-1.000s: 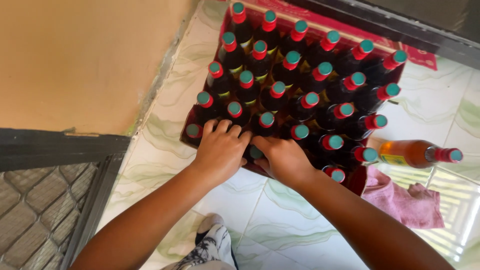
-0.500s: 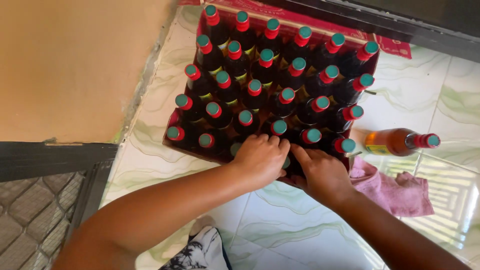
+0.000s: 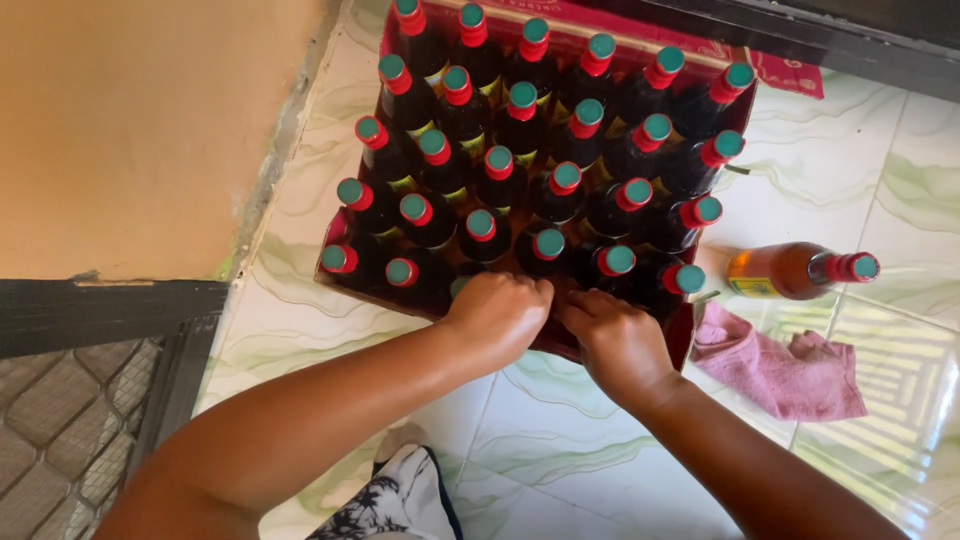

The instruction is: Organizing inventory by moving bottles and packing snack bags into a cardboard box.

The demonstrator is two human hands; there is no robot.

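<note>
A red crate [image 3: 345, 222] on the tiled floor holds several dark glass bottles [image 3: 500, 180] with red necks and teal caps, standing upright in rows. My left hand [image 3: 497, 315] is closed as a fist at the crate's near edge, over the front row. My right hand [image 3: 618, 338] sits beside it, fingers curled at the same spot between the bottles. What the fingers hold is hidden; the two hands almost touch.
An amber bottle [image 3: 795, 270] with a red cap lies on its side on the floor right of the crate. A pink cloth [image 3: 790, 368] lies below it. A tan wall [image 3: 130, 130] and a dark metal grille [image 3: 80, 400] stand to the left.
Both hands have stayed at the crate's near edge and drawn closer together. The view has shifted, so the crate sits more to the left and lower.
</note>
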